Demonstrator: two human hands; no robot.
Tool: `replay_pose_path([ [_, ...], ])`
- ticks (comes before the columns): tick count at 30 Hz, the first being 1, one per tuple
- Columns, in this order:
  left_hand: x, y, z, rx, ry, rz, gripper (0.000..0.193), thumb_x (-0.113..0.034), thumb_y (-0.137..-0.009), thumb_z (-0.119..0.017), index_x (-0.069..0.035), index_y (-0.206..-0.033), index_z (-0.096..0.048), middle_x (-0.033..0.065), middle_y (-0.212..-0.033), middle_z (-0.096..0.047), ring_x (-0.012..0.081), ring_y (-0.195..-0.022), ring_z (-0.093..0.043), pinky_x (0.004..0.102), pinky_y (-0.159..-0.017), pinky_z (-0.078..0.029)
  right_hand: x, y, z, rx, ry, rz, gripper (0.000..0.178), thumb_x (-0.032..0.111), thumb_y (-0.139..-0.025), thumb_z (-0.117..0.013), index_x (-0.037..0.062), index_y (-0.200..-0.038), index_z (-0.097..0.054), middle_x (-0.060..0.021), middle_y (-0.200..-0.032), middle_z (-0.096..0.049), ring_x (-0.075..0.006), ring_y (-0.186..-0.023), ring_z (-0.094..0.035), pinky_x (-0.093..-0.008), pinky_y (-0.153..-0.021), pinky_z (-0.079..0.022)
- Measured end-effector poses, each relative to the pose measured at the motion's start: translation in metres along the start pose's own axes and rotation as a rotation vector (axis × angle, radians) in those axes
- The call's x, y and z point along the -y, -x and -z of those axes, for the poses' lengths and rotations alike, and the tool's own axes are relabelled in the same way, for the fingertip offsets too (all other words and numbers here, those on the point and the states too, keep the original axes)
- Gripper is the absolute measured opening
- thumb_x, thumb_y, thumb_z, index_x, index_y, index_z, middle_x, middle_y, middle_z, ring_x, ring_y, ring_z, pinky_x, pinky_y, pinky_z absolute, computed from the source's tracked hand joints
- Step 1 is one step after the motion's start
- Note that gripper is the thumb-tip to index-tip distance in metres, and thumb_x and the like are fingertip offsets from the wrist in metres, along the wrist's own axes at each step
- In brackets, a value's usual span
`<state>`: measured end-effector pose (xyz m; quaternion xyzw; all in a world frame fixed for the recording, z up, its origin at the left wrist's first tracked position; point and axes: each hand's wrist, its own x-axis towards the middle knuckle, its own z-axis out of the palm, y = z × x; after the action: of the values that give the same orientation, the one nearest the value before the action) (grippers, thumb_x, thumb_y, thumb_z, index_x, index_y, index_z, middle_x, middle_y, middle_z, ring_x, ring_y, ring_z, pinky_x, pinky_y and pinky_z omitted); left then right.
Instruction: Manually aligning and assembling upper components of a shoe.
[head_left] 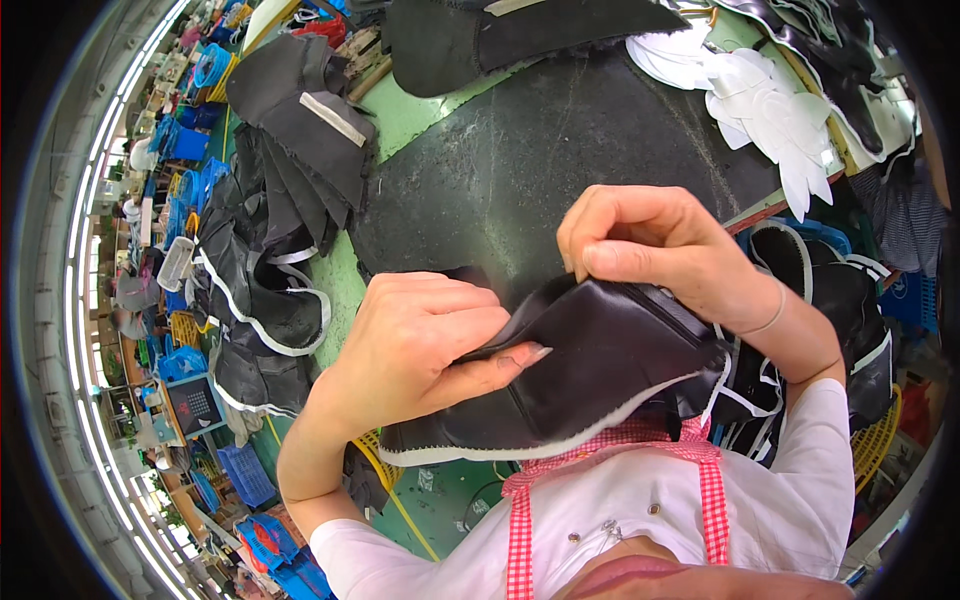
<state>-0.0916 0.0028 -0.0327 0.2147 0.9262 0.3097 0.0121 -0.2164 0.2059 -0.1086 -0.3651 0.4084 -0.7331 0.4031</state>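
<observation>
A glossy black leather boot upper (590, 365) with a white zigzag-stitched lower edge is held up in front of my chest, over the near side of the table. My left hand (425, 345) pinches its upper edge on the left, thumb along the outer face and fingers curled behind. At the top edge on the right, my right hand (650, 240) grips the upper between thumb and fingers. Between my hands the edge bends into a fold, and the inside is mostly hidden.
A worn black mat (500, 170) covers much of the green table. Black cut pieces (300, 150) are stacked at the left, above more white-edged uppers (265, 335). White curved pieces (755, 95) lie at the far right. Other black uppers (850, 310) hang at my right.
</observation>
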Motion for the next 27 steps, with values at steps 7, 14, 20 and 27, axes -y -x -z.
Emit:
replay_pose_path([
  [7,0.005,0.016,0.003,-0.001,-0.143,0.011,0.021,-0.019,-0.074,-0.079,-0.006,-0.069,-0.062,0.0045,-0.061,-0.055,0.0236,-0.052,-0.055,0.0350,-0.047,-0.041,0.023,0.006,0.033,-0.178,0.118,0.093,0.018,0.018,-0.099,-0.055,0.0030,-0.091,-0.058,0.0004,-0.083,-0.056,-0.0029,-0.064,-0.051,-0.0184,-0.052,-0.040],
  [14,0.011,0.013,0.012,0.066,0.024,0.006,0.021,-0.017,-0.074,-0.079,-0.006,-0.068,-0.062,0.0059,-0.059,-0.053,0.0244,-0.052,-0.055,0.0348,-0.047,-0.039,0.031,-0.011,0.010,0.192,0.744,0.308,0.016,0.005,-0.081,-0.074,0.0075,-0.097,-0.071,-0.0023,-0.087,-0.066,-0.0141,-0.064,-0.062,-0.0255,-0.053,-0.049],
  [20,0.021,0.014,0.010,0.125,0.069,0.002,0.022,-0.017,-0.075,-0.079,-0.006,-0.068,-0.061,0.0060,-0.059,-0.052,0.0251,-0.052,-0.053,0.0350,-0.046,-0.039,0.030,-0.018,0.015,0.357,0.933,0.559,0.010,0.009,-0.083,-0.071,0.0066,-0.092,-0.069,-0.0047,-0.082,-0.063,-0.0209,-0.060,-0.061,-0.0304,-0.051,-0.048],
  [27,0.029,0.012,0.008,0.111,0.145,-0.057,0.024,-0.017,-0.074,-0.080,-0.007,-0.066,-0.060,0.0053,-0.058,-0.051,0.0240,-0.052,-0.053,0.0346,-0.046,-0.038,0.016,-0.015,0.006,0.270,1.014,0.516,0.010,0.011,-0.088,-0.064,0.0050,-0.094,-0.059,-0.0043,-0.076,-0.058,-0.0208,-0.057,-0.058,-0.0311,-0.053,-0.048],
])
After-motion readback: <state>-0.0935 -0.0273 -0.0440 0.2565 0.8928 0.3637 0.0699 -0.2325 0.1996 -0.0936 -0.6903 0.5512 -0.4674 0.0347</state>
